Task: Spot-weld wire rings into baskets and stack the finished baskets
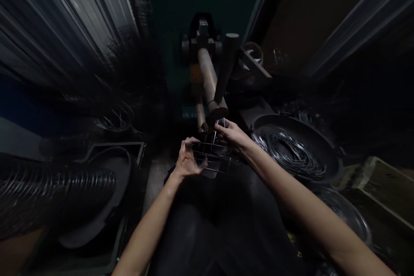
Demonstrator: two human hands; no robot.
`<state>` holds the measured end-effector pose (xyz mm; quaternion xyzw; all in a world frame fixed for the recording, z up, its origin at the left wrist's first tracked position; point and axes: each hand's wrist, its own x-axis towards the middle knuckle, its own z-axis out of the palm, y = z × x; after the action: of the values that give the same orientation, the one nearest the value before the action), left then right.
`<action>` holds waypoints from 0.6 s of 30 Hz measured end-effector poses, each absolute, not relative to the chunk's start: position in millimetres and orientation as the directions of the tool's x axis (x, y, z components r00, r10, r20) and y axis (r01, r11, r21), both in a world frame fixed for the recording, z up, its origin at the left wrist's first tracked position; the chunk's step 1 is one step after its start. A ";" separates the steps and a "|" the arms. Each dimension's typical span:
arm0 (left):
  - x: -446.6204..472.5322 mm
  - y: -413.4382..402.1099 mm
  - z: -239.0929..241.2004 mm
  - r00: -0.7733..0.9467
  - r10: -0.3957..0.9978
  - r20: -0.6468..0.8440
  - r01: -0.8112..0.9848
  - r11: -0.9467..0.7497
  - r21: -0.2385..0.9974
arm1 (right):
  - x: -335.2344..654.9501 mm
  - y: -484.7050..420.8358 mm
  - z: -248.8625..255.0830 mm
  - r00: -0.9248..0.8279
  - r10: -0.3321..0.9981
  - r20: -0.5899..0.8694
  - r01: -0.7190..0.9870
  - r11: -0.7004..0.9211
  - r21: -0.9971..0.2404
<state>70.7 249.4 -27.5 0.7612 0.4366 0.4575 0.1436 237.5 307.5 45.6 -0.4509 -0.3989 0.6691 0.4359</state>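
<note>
A small wire frame [211, 155] of thin, crossing metal wires is held between my hands, below the tips of a machine's two arms. My left hand [188, 158] grips its left side, with fingers and thumb curled about the wires. Closer to the machine, my right hand [230, 134] pinches an upright part of the frame. Just above my right fingers is the blunt end of the thick upper arm [210, 77]. The thinner lower arm [201, 114] ends near the frame's far edge; whether they touch is too dark to tell.
A round pan [326, 146] at the right holds a pile of bent wire pieces [291, 155]. On the left, many wire rings [97, 179] stand in a row beside a dark curved tray [119, 207]. The green machine body [164, 21] rises ahead. A box [384, 185] sits at far right.
</note>
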 end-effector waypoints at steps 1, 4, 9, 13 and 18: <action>69.9 252.3 -29.5 0.179 0.797 0.577 0.503 -0.578 0.642 | 236.3 310.2 44.7 -0.217 0.943 -0.253 -0.232 -0.302 -0.925; 66.5 260.0 -33.0 0.167 0.799 0.578 0.470 -0.580 0.665 | 233.5 317.8 40.5 -0.216 0.940 -0.263 -0.247 -0.314 -0.917; 61.8 269.8 -30.2 0.178 0.802 0.570 0.496 -0.574 0.652 | 229.5 329.1 34.4 -0.229 0.938 -0.262 -0.242 -0.315 -0.918; 60.2 276.3 -28.1 0.181 0.802 0.570 0.506 -0.573 0.645 | 227.7 334.4 32.4 -0.211 0.945 -0.250 -0.247 -0.299 -0.922; 60.5 280.5 -25.7 0.177 0.830 0.530 0.493 -0.541 0.681 | 228.9 338.5 32.5 -0.211 0.939 -0.273 -0.258 -0.323 -0.911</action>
<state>60.5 280.5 -25.7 0.7455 0.4436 0.4631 0.1814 228.9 338.5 32.5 -0.4475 -0.3804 0.6790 0.4405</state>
